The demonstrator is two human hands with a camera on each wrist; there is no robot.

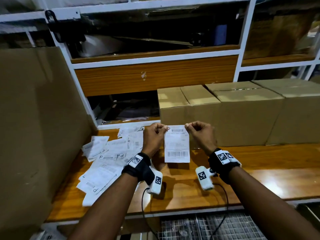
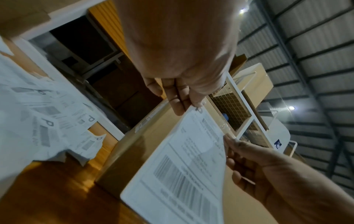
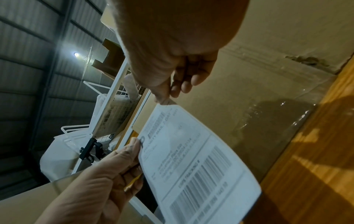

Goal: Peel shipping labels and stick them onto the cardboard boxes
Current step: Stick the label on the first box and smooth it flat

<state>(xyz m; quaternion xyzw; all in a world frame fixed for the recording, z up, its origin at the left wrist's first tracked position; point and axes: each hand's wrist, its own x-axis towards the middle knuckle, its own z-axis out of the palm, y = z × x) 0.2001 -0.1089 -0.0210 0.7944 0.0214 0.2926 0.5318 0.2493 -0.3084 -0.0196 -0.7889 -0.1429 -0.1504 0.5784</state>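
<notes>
A white shipping label [image 1: 177,144] with barcodes hangs upright above the wooden table, just in front of the leftmost cardboard box [image 1: 187,108]. My left hand [image 1: 164,129] pinches its top left corner and my right hand [image 1: 187,126] pinches its top right corner. The left wrist view shows my left fingertips [image 2: 188,104] on the label [image 2: 184,166], with the right hand [image 2: 249,163] at the other corner. Seen from the right wrist, my right thumb and finger [image 3: 164,97] nip the label [image 3: 191,159] while the left hand [image 3: 118,163] holds the near corner. I cannot tell whether its backing is off.
A loose pile of labels [image 1: 107,158] lies on the table [image 1: 259,179] at the left. Two more boxes [image 1: 245,110] [image 1: 297,104] stand to the right along the back. A tall cardboard sheet [image 1: 38,118] leans at the far left. White shelving [image 1: 155,58] rises behind.
</notes>
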